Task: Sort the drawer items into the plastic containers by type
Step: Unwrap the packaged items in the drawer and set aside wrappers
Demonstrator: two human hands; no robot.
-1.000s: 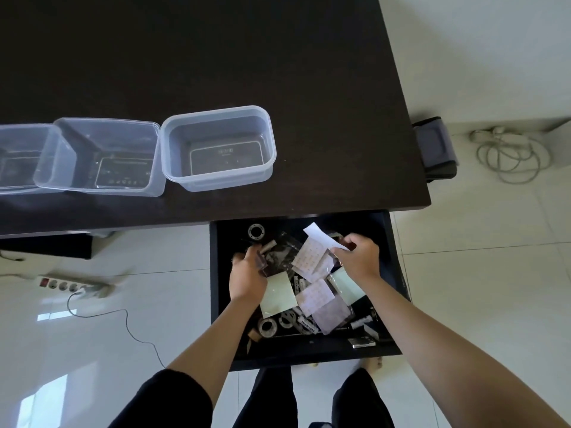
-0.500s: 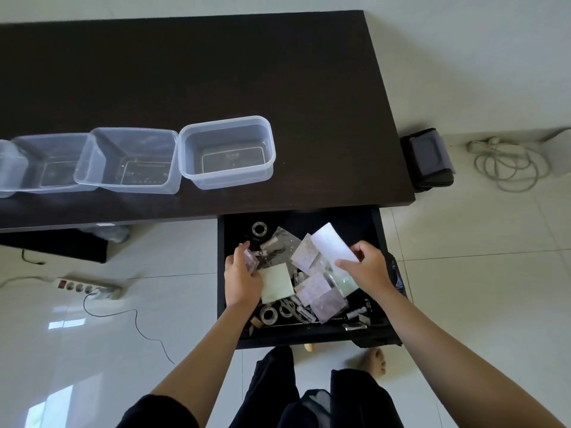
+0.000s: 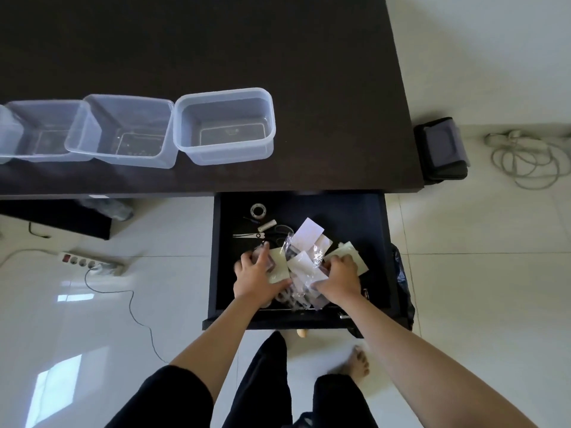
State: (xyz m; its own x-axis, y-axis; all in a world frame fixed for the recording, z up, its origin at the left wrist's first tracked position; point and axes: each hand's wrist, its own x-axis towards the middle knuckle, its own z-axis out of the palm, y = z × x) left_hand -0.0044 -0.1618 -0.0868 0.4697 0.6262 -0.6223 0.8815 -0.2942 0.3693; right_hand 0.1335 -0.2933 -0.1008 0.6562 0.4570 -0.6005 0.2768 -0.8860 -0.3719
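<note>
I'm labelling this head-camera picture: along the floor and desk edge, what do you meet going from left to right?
Power strip → open drawer → dark case leaning at the desk's end → coiled white cable.

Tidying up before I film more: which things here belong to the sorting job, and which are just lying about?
Job: clear plastic containers; open black drawer; plastic packets; silver scissors; tape roll.
Lying about: white power strip; coiled white cable; dark pouch.
</note>
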